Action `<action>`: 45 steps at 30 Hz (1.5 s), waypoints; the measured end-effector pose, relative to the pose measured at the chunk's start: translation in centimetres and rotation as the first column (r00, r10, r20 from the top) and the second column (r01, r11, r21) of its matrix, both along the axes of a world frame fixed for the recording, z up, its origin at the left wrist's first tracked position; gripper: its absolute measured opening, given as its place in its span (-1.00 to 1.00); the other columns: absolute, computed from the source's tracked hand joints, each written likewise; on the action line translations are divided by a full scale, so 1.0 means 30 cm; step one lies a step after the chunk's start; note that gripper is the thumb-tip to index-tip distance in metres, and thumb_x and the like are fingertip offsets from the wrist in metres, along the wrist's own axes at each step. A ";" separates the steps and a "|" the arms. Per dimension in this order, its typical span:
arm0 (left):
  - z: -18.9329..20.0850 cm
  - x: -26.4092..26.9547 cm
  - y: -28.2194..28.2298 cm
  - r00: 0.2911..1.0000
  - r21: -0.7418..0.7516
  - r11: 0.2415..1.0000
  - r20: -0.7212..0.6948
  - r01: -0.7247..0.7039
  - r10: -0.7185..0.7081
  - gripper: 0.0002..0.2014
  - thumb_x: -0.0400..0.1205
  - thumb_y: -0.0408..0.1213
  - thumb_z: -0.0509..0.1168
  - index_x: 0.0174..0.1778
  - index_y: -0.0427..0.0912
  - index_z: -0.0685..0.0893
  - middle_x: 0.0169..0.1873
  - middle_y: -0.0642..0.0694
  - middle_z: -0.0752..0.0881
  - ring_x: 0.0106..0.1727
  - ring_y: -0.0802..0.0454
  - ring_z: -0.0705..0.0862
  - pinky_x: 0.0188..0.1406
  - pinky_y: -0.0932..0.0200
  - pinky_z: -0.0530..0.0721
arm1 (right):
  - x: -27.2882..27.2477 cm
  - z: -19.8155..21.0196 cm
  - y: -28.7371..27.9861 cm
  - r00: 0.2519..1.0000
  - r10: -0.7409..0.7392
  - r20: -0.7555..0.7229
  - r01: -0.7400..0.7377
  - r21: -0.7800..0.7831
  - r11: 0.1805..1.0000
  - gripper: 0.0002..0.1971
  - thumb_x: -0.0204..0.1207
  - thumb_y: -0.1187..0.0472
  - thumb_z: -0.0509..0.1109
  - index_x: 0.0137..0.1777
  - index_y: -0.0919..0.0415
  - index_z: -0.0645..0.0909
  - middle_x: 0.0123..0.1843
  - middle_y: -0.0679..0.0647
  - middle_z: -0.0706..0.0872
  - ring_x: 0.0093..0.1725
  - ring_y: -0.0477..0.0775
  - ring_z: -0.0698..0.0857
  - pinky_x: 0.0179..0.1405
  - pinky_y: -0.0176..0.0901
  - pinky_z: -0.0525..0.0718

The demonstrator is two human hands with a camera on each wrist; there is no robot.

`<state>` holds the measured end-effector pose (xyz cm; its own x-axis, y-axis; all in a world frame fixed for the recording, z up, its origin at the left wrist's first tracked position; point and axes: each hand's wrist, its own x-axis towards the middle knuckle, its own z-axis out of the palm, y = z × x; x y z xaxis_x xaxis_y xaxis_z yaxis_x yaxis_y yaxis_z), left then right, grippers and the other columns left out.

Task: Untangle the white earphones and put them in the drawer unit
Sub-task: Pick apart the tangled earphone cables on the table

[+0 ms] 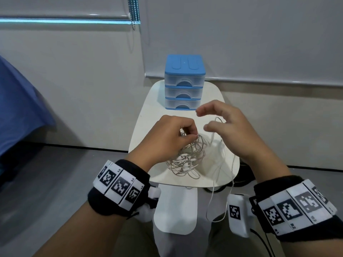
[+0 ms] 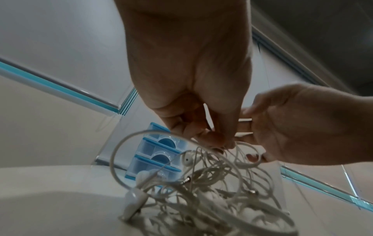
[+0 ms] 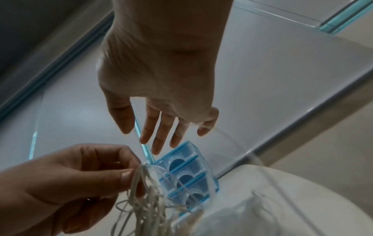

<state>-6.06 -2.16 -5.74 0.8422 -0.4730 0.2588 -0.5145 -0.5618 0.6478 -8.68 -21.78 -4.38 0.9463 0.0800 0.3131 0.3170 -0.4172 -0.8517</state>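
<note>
The left hand (image 1: 171, 135) pinches a bunch of strands at the top of the white earphones (image 1: 187, 160), lifting part of the tangle while the rest lies heaped on the white table (image 1: 146, 112) under its palm. The right hand (image 1: 225, 125) hovers just beside it with fingers spread and loosely bent, gripping nothing, though one thin strand loops up close by its fingers and trails down past its wrist, off the table's near edge.

To do this step well, the left hand would probably best keep its pinch light and high so the loops hang loose, while the right picks out one free end (a plug or an earbud) and feeds it back through the loops rather than tugging, since pulling is likely to tighten the knots.

The drawer unit (image 1: 184, 83) stands beyond both hands, all three drawers shut.

The left wrist view shows what the head view hides: earbuds and metal plugs within the tangle, more than one, so several sets may be knotted together. The right wrist view shows the right palm bare and its fingers apart.
</note>
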 end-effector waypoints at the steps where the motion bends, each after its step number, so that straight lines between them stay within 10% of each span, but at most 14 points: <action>1: 0.005 0.001 0.000 1.000 0.009 1.000 0.002 0.019 -0.019 -0.85 0.64 -0.29 0.51 -0.20 0.05 0.77 -0.30 0.20 0.75 -0.45 0.31 0.59 -0.37 0.38 0.39 | -0.002 0.010 0.002 1.000 0.030 -0.005 -0.030 0.003 1.000 -0.66 0.37 0.22 0.49 0.16 0.02 0.74 0.13 -0.09 0.83 0.29 -0.15 0.73 0.29 -0.11 0.62; 5: 0.021 -0.003 -0.012 1.000 0.014 0.999 0.001 0.031 -0.031 -0.85 0.64 -0.27 0.50 -0.21 0.06 0.76 -0.35 0.22 0.71 -0.42 0.29 0.59 -0.35 0.32 0.42 | -0.006 -0.004 0.006 0.978 0.159 -0.136 -0.173 -0.097 0.980 -0.64 0.54 0.32 0.58 0.26 -0.02 0.66 0.05 -0.02 0.85 0.18 -0.06 0.78 0.07 -0.15 0.66; 12: 0.016 0.018 0.009 0.971 -0.275 0.953 -0.232 -0.128 0.063 -0.90 0.72 -0.33 0.39 -0.11 -0.12 0.69 -0.19 -0.03 0.84 -0.47 0.01 0.72 -0.36 0.07 0.61 | -0.013 -0.067 -0.013 0.993 -0.005 -0.116 -0.009 -0.124 0.992 -0.85 0.54 0.39 0.54 -0.14 0.10 0.78 -0.19 0.25 0.78 -0.21 0.05 0.64 0.06 0.28 0.70; 23: 0.019 0.001 -0.015 0.919 -0.412 0.906 -0.386 -0.099 -0.075 -0.89 0.77 -0.35 0.32 -0.07 -0.14 0.62 -0.35 -0.06 0.74 -0.46 0.02 0.53 -0.44 0.20 0.46 | -0.005 -0.007 0.003 0.991 -0.131 0.023 0.133 -0.138 0.982 -0.92 0.49 0.19 0.65 -0.20 0.00 0.85 -0.17 0.02 0.65 -0.16 -0.02 0.62 -0.04 -0.17 0.57; 33: 0.034 -0.009 -0.038 0.950 -0.336 0.942 -0.291 0.013 -0.117 -0.84 0.71 -0.11 0.47 -0.03 -0.13 0.72 -0.52 0.09 0.61 -0.48 0.18 0.56 -0.41 0.32 0.49 | -0.003 0.093 0.050 0.998 -0.033 0.054 0.031 0.037 0.999 -0.90 0.69 0.34 0.41 -0.08 0.29 0.69 -0.24 0.18 0.80 -0.40 -0.06 0.64 -0.40 -0.38 0.55; 40: 0.054 0.009 -0.041 0.995 -0.459 0.888 -0.097 -0.028 -0.019 -0.92 0.72 -0.14 0.42 -0.03 -0.01 0.81 -0.31 -0.01 0.82 -0.38 0.06 0.64 -0.34 -0.03 0.61 | 0.005 0.052 0.015 0.999 -0.034 -0.014 0.036 0.139 0.990 -0.72 0.53 0.33 0.56 0.17 0.02 0.70 -0.03 0.13 0.71 -0.33 0.00 0.63 -0.30 -0.15 0.58; 45: 0.127 0.003 -0.031 0.999 -0.608 0.793 0.018 0.049 -0.048 -0.87 0.77 -0.42 0.33 -0.03 -0.19 0.75 -0.14 -0.15 0.85 -0.47 0.10 0.59 -0.55 0.21 0.53 | 0.011 -0.012 0.045 0.994 0.006 -0.105 -0.009 -0.027 1.000 -0.86 0.63 0.18 0.51 -0.17 -0.01 0.73 -0.29 -0.11 0.67 -0.38 -0.03 0.57 -0.25 -0.04 0.55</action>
<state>-5.96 -3.09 -1.93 0.8219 -0.2581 0.5078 -0.5315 -0.0268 0.8466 -8.35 -20.42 -4.75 0.9733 0.0941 0.2095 0.2294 -0.4391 -0.8687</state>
